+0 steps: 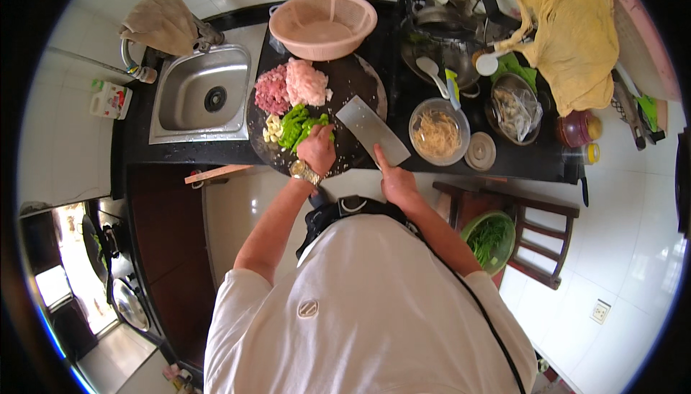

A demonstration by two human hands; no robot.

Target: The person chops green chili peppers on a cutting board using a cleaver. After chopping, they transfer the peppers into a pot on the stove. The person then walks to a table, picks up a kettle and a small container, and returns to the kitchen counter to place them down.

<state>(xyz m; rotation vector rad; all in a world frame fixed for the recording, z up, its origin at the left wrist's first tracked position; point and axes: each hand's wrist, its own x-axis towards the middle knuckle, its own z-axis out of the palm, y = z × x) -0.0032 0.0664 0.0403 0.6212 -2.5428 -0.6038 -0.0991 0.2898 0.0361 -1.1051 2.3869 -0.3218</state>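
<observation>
A round dark cutting board (356, 78) lies on the counter before me. My left hand (317, 150), with a watch at its wrist, touches the right side of a pile of cut green peppers (294, 126); whether its fingers grip any piece is hidden. My right hand (398, 183) holds a cleaver (372, 130) by the handle, index finger along the blade. The broad blade lies flat-looking over the board's right edge. Peeled garlic cloves (272, 129) sit left of the peppers. Behind them are a mound of dark red minced meat (271, 90) and a paler pink one (306, 82).
A pink plastic colander (324, 24) stands behind the board, and a steel sink (189, 94) is to the left. On the right are a bowl of pale shreds (438, 132), a round lid (480, 151) and a metal bowl (515, 107). A wooden chair (545, 237) stands below.
</observation>
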